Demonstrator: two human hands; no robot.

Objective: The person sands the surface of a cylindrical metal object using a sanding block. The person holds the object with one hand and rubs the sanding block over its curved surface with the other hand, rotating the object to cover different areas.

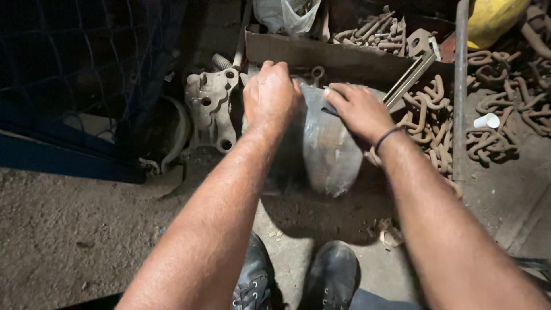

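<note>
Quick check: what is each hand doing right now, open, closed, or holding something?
Left hand: closed over the top edge of the curved metal piece.
Right hand: fingers flat on the same piece, open.

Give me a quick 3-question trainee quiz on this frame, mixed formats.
1. True or false: the left hand grips the top edge of the curved metal piece.
2. Which lies to the right of the metal piece? A) pile of rusty chain B) coiled rope C) stack of bricks
3. Fill in: on the ground among the chains lies a small white ____.

Key:
1. True; the right hand rests on the same piece.
2. A
3. cup
</note>
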